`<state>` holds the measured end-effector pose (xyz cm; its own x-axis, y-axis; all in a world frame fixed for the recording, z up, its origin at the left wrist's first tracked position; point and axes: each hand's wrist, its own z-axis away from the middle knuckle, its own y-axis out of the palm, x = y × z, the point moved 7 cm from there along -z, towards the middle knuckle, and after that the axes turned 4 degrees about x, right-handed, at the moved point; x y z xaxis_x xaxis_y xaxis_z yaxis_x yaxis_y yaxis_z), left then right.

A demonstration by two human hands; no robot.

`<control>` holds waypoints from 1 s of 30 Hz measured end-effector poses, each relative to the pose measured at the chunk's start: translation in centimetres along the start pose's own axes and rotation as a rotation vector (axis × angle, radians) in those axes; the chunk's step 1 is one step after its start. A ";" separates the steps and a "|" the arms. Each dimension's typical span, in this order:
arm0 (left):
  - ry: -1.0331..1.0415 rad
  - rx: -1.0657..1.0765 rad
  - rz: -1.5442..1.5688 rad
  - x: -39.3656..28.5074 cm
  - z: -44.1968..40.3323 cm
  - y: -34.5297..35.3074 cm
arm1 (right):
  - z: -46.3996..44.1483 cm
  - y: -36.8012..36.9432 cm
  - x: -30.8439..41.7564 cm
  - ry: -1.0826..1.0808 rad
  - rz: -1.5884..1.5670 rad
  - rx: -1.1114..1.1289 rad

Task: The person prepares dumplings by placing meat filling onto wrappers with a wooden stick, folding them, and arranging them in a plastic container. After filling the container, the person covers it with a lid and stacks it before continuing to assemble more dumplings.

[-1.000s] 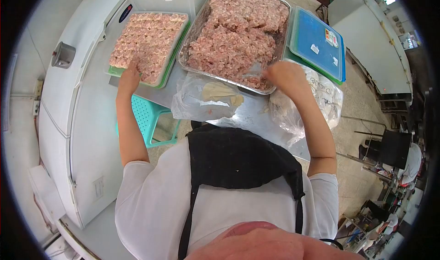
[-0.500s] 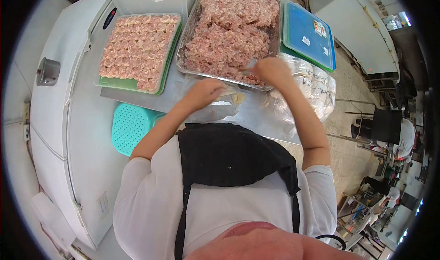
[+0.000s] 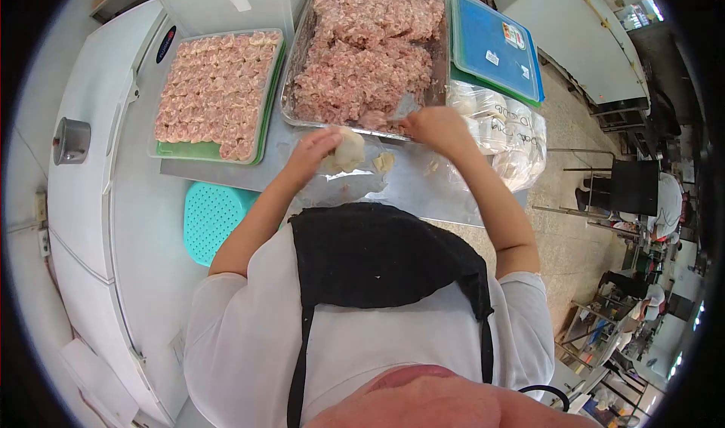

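A thin pale dough wrapper [image 3: 350, 153] hangs from the fingers of my left hand [image 3: 313, 150], over the near side of the table. My right hand [image 3: 438, 130] is closed on a small utensil [image 3: 398, 121] at the near edge of a metal tray [image 3: 290, 102]. Minced meat [image 3: 362, 69] fills much of that tray, and a small lump of it lies by the utensil's tip. To the left, rows of filled dumplings [image 3: 215, 92] sit on a green-edged plastic tray [image 3: 200, 152]. A dough scrap [image 3: 384, 161] lies on the table.
Blue and green lids [image 3: 495, 50] lie right of the meat tray. Below them is a plastic bag of round white items [image 3: 502, 133]. A turquoise stool [image 3: 215, 220] stands under the table's left side. White appliances flank the table, and a person sits far right.
My left hand has moved from the dumpling tray to the middle of the table and picked up a wrapper. My right hand stays by the meat, and the view has shifted.
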<state>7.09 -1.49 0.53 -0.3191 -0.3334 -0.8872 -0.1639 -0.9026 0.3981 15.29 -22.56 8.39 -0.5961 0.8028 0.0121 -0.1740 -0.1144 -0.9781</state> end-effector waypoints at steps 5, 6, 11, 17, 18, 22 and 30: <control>0.050 -0.012 0.071 -3.5 -0.7 -1.4 | 1.1 0.9 -0.9 0.015 -0.573 -0.021; 0.082 0.019 0.408 -3.6 -1.2 -1.5 | 1.2 0.5 -1.2 0.011 -0.570 -0.019; 0.236 -0.053 0.546 -9.0 -1.9 -0.1 | 1.6 -4.4 -2.3 0.003 -0.315 -0.127; 0.442 -0.424 0.310 -11.1 -3.2 -2.7 | 1.7 -0.9 -0.2 0.058 -0.088 0.163; 0.442 -0.421 0.312 -10.8 -3.5 -3.0 | 2.0 -0.6 -0.8 0.061 -0.321 0.151; 0.304 -0.331 0.490 -8.2 -5.2 -2.4 | 3.5 -1.3 -1.9 0.165 -0.859 -0.048; 0.122 -0.029 0.883 -10.1 -7.5 7.1 | 1.7 -5.7 0.9 0.068 -0.715 -0.536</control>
<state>16.16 -6.54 10.53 -0.2159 -0.9358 -0.2788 0.1194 -0.3086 0.9437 14.44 -22.18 14.34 -0.4348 0.6128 0.6599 -0.0860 0.7011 -0.7078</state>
